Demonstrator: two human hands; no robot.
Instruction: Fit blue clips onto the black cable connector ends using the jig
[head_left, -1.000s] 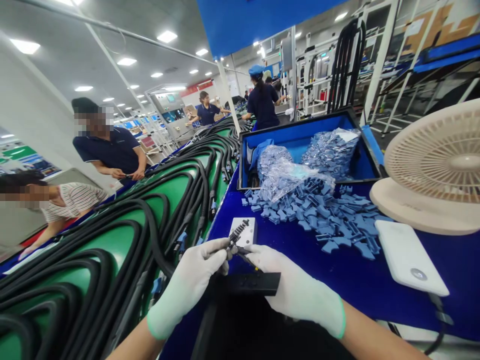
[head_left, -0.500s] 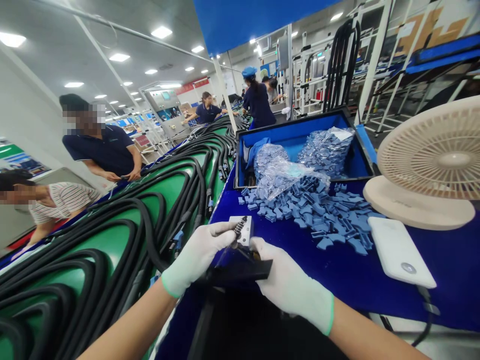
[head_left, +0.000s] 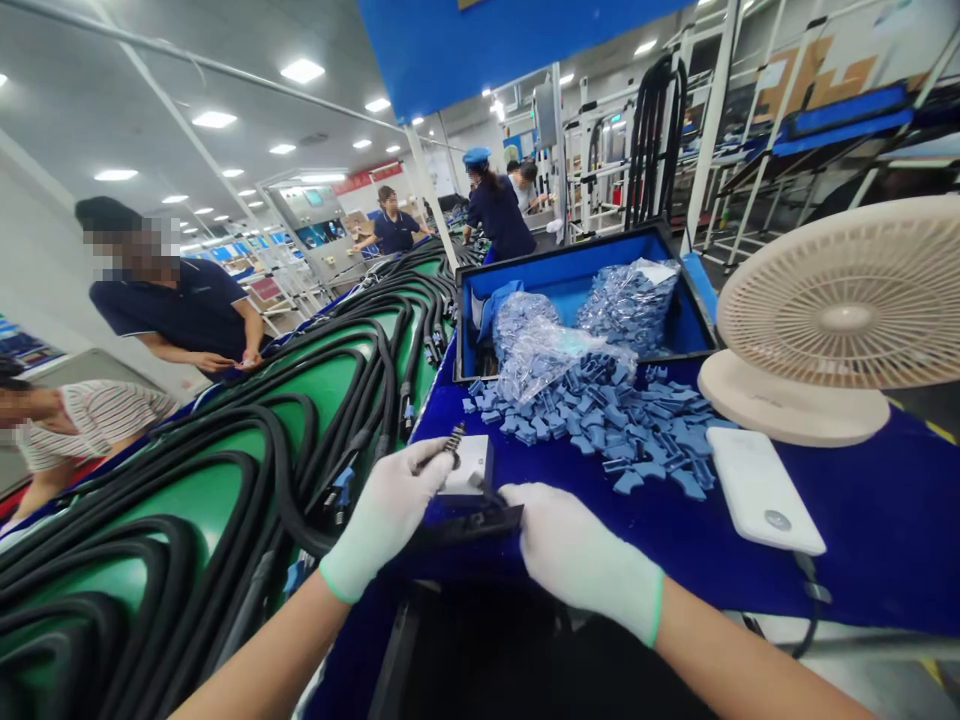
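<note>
Near the left edge of the tabletop (head_left: pixel 757 590), head view, both gloved hands are working on small black parts. Left hand (head_left: pixel 388 500): thumb and fingers pinched together on a dark ribbed piece (head_left: pixel 454 440), its tip pointing up and away. Right hand (head_left: pixel 577 550): fingers curled, thumb side pressed on the end of a black strip (head_left: pixel 487 522) that runs across toward the left hand. Fingertips under the strip are hidden. Can't tell whether ribbed piece and strip are joined.

White block (head_left: pixel 475 460) sits just beyond the hands by the left edge, partly covered by the left hand; contact not clear.

Toward the far edge: loose blue parts (head_left: pixel 630 430) in front of a black-rimmed bin (head_left: pixel 559 268), bagged ones (head_left: pixel 626 305) inside. Right side: fan (head_left: pixel 847 320), white device (head_left: pixel 765 490) nearer. Past the left edge, thick black cables (head_left: pixel 283 480) on a green surface; co-worker in dark shirt (head_left: pixel 180 310) beyond.

Step, my read: two-handed positioning of the ribbed piece relative to the strip. Next move calls for a steady right hand and a light left pinch, keeping the ribbed tip from snagging the block.
</note>
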